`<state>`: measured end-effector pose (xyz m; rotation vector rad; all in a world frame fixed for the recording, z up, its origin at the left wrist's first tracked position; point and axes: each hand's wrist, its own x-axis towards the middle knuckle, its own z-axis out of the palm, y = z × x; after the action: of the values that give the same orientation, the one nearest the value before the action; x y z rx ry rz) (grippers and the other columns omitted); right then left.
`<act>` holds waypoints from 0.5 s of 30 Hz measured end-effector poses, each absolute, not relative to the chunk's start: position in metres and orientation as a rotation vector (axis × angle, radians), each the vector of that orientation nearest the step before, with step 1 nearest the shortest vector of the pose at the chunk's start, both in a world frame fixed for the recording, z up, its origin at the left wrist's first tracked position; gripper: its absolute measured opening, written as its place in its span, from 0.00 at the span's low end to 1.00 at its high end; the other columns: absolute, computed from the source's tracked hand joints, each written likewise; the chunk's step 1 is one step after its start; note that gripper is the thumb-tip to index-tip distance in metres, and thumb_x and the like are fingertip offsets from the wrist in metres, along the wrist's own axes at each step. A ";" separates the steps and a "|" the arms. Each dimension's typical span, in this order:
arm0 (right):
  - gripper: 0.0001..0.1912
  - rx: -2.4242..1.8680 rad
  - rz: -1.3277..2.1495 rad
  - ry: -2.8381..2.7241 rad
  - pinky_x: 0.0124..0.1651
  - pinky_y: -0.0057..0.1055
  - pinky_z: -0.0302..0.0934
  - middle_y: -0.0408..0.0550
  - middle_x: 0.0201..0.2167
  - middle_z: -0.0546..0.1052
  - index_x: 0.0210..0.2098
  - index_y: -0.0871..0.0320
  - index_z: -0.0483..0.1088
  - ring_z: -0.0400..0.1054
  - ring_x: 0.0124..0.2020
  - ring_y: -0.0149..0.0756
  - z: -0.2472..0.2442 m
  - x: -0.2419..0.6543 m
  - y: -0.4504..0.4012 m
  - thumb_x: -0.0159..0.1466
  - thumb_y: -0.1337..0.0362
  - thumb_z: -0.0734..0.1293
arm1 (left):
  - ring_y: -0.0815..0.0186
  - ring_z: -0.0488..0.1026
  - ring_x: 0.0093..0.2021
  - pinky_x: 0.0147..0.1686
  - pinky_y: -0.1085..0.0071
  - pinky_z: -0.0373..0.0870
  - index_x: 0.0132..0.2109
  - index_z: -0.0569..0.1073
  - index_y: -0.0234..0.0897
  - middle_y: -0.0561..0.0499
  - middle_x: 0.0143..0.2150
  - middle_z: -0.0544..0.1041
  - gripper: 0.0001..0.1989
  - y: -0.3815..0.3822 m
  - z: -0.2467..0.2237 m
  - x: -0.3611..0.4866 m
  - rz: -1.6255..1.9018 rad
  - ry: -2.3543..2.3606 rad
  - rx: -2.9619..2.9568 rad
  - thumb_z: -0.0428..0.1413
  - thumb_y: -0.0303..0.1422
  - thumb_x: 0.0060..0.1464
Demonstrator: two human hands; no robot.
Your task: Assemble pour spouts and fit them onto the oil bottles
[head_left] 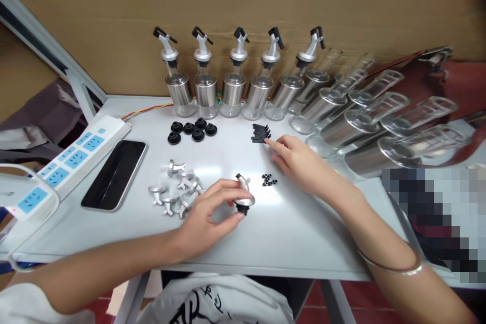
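Note:
A silver spout with a black stopper under it (244, 201) is held between the thumb and fingers of my left hand (214, 210), above the table's middle. My right hand (296, 159) reaches in from the right, its index fingertip at the near end of a row of thin black levers (259, 133); whether it pinches one is too small to tell. Small black caps (269, 180) lie between the hands. Several silver spout pieces (176, 187) are piled left of my left hand. Behind them sit several black rubber stoppers (198, 134).
Several glass-and-steel bottles with fitted spouts (233, 93) line the back, by a cardboard wall. Bottles without spouts (355, 129) crowd the right. A phone (115, 176) and a white power strip (72, 162) lie left on the table (296, 243).

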<state>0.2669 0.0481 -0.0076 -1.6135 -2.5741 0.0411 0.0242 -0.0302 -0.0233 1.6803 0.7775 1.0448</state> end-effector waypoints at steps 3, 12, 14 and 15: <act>0.24 -1.640 0.018 -2.581 0.48 0.45 0.65 0.62 0.48 0.70 0.62 0.67 0.61 0.67 0.45 0.51 -0.015 0.268 0.049 0.68 0.66 0.58 | 0.67 0.70 0.50 0.46 0.75 0.71 0.49 0.74 0.46 0.50 0.48 0.71 0.20 -0.030 -0.022 0.024 1.045 0.782 1.672 0.55 0.18 0.55; 0.13 -1.510 0.059 -2.548 0.48 0.42 0.64 0.57 0.44 0.75 0.48 0.65 0.72 0.67 0.45 0.48 -0.014 0.273 0.052 0.67 0.69 0.61 | 0.70 0.70 0.47 0.46 0.76 0.69 0.50 0.72 0.48 0.51 0.49 0.68 0.21 -0.031 -0.023 0.024 1.001 0.771 1.589 0.55 0.19 0.55; 0.10 -1.468 0.072 -2.544 0.47 0.41 0.64 0.54 0.41 0.77 0.45 0.64 0.73 0.68 0.42 0.47 -0.015 0.275 0.053 0.66 0.68 0.63 | 0.69 0.69 0.48 0.46 0.76 0.69 0.50 0.72 0.48 0.51 0.49 0.67 0.21 -0.032 -0.024 0.025 1.006 0.764 1.577 0.55 0.19 0.55; 0.09 -1.457 0.070 -2.541 0.46 0.41 0.64 0.54 0.39 0.77 0.43 0.63 0.73 0.68 0.41 0.47 -0.015 0.276 0.053 0.65 0.68 0.64 | 0.69 0.69 0.49 0.46 0.76 0.69 0.50 0.72 0.48 0.51 0.49 0.67 0.21 -0.032 -0.023 0.025 1.008 0.764 1.575 0.55 0.19 0.55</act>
<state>0.2762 0.0529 -0.0148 -1.4575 -2.5411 0.0699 0.0246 -0.0318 -0.0234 1.5752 0.7639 1.0084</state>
